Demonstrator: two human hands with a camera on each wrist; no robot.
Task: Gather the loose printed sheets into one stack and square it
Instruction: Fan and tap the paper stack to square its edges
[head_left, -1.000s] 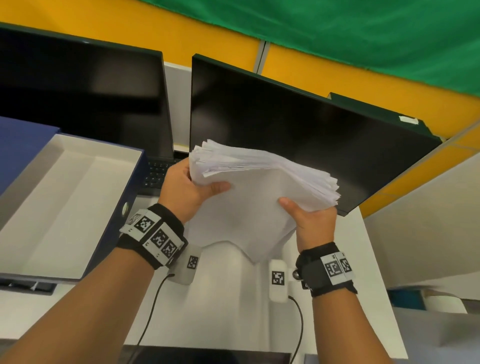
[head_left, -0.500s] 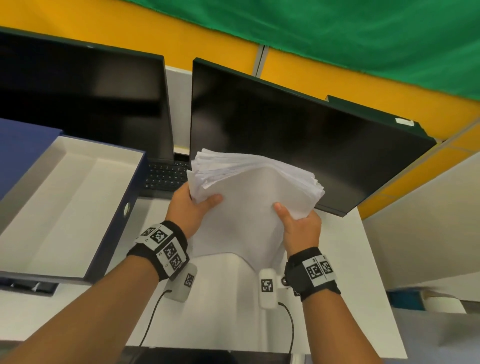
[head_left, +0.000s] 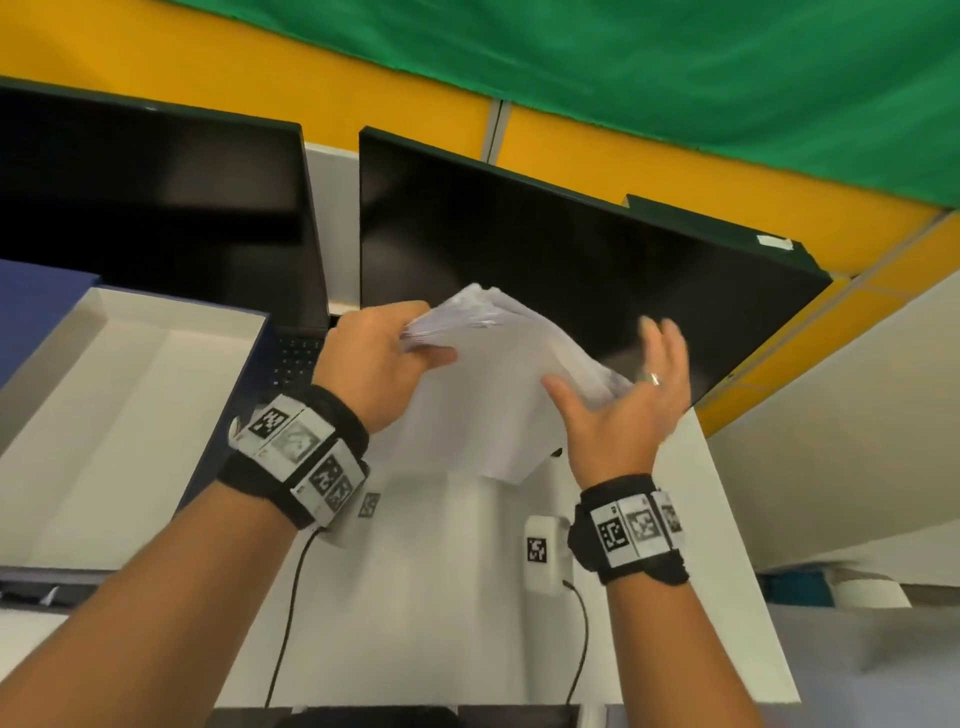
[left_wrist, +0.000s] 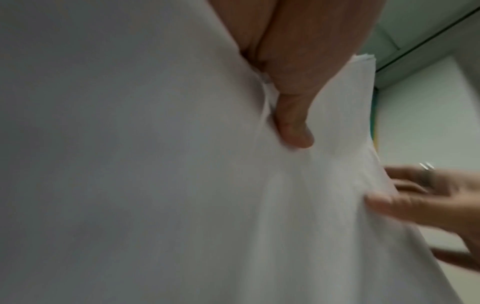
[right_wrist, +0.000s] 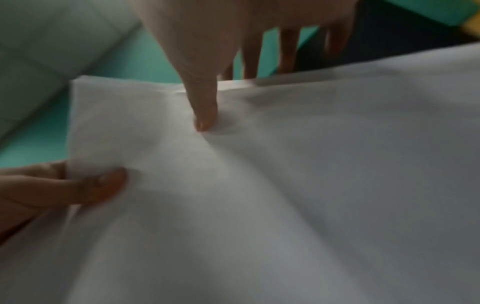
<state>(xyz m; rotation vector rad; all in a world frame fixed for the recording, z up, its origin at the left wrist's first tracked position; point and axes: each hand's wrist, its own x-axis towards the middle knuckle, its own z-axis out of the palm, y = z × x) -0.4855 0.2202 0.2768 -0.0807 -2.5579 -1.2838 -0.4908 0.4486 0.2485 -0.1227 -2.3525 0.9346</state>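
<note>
A thick stack of white printed sheets (head_left: 488, 395) hangs in the air above the white desk (head_left: 415, 597), its edges uneven and fanned at the top. My left hand (head_left: 374, 364) grips the stack's upper left corner, thumb on the front face and fingers behind. In the left wrist view that thumb (left_wrist: 293, 123) presses into the paper (left_wrist: 182, 185). My right hand (head_left: 618, 410) is spread at the stack's right edge, fingers straight. In the right wrist view its thumb (right_wrist: 205, 102) touches the front sheet (right_wrist: 285, 195) while the fingers stand behind the edge.
Two dark monitors (head_left: 545, 260) stand close behind the stack. An open blue box file (head_left: 119, 415) with a white inside lies at the left, and a keyboard (head_left: 296, 358) shows beside it. A white partition (head_left: 841, 441) bounds the desk's right side. Cables run along the near desk.
My right hand has let go of the stack's lower right part and opened at its right edge. The stack has swung so its top points up between the hands.
</note>
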